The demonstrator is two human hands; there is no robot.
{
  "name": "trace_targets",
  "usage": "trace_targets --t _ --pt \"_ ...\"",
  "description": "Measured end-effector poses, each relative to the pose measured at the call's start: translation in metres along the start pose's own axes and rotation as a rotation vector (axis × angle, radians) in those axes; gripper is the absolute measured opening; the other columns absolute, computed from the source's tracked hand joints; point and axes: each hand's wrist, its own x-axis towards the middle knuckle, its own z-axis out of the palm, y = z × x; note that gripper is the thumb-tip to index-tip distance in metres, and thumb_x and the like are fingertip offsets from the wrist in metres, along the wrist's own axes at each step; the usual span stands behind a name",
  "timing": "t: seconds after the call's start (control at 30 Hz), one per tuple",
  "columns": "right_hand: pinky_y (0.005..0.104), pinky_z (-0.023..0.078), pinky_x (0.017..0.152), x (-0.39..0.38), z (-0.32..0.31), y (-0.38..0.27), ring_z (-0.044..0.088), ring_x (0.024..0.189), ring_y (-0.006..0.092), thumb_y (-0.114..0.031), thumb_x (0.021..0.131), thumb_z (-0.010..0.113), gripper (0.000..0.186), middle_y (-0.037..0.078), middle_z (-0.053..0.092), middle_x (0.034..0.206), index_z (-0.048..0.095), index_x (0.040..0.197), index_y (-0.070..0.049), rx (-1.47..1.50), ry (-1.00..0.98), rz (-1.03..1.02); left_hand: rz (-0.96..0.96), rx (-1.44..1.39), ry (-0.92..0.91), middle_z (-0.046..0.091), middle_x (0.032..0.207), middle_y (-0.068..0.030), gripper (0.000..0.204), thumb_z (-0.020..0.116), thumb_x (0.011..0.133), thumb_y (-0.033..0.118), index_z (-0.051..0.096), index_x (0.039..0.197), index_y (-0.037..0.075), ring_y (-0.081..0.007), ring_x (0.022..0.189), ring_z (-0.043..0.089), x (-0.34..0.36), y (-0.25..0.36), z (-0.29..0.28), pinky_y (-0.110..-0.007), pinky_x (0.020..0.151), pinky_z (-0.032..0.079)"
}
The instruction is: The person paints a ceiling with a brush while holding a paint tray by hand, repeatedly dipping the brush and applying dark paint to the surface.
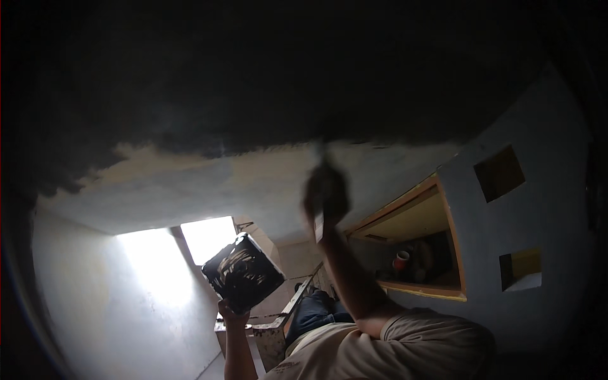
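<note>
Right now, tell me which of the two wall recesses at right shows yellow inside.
The lower wall recess: yellow shows inside it above a pale base, while the upper wall recess looks dark inside.

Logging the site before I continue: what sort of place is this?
Probably an indoor room being plastered or painted: a ceiling with a ragged-edged dark area, a smeared, squarish board or tray in the left hand, and square wall niches.
</note>
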Motion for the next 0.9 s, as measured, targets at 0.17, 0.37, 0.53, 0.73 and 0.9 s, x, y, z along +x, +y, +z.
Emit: trace_targets --t 0.17,0.37,0.53,0.73,0.9 --pt "0.0437 0.058 0.086 -0.015 0.023 -0.044 0.069 0.102 0.0297 -0.015 0.093 0.062 0.040 0.012 0.072 0.112 0.065 0.133 -0.015 -0.512 -0.713 0.210 -0.059 -0.038 0.010 0.068 0.133 -0.0132 0.069 0.061 0.078 0.038 0.060 0.139 0.007 -0.0306 0.121 0.066 0.011 -0.003 -0.005 -0.047 0.104 0.056" --pt "0.0283 0.055 0.087 -0.005 -0.157 0.073 0.068 0.103 0.0182 -0.008 0.097 0.065 0.028 0.012 0.070 0.113 0.069 0.123 0.000 0.818 0.466 0.662 -0.121 0.000 0.002 0.067 0.136 -0.0134 0.073 0.061 0.077 0.042 0.059 0.141 0.008 -0.0331 0.118 0.068 0.022 -0.004 -0.047 -0.048 0.099 0.058" --pt "0.0361 0.054 0.096 0.021 -0.241 0.053 0.068 0.110 0.0241 -0.007 0.101 0.062 0.027 0.014 0.070 0.123 0.065 0.125 0.005 -0.302 0.674 -0.101 0.473 1.324 -0.018 0.066 0.135 -0.0151 0.080 0.065 0.075 0.043 0.055 0.145 0.005 -0.0358 0.119 0.067 0.023 -0.014 -0.082 -0.051 0.101 0.057" --pt "0.0387 0.059 0.081 0.048 -0.190 -0.042 0.073 0.094 0.0344 -0.015 0.107 0.058 0.029 0.022 0.069 0.120 0.061 0.133 -0.002 -1.607 0.468 -0.997 0.003 0.308 -0.038 0.066 0.133 -0.0186 0.082 0.069 0.073 0.037 0.053 0.145 0.002 -0.0374 0.116 0.068 0.023 -0.005 -0.062 -0.052 0.101 0.057" --pt "0.0374 0.058 0.067 0.043 -0.167 -0.053 0.070 0.076 0.0283 -0.009 0.105 0.061 0.022 0.021 0.070 0.105 0.064 0.126 -0.002 -1.446 0.486 -1.117 -0.086 0.041 0.000 0.065 0.134 -0.0188 0.080 0.067 0.076 0.037 0.052 0.145 0.000 -0.0364 0.114 0.069 0.023 -0.003 -0.043 -0.050 0.098 0.059"
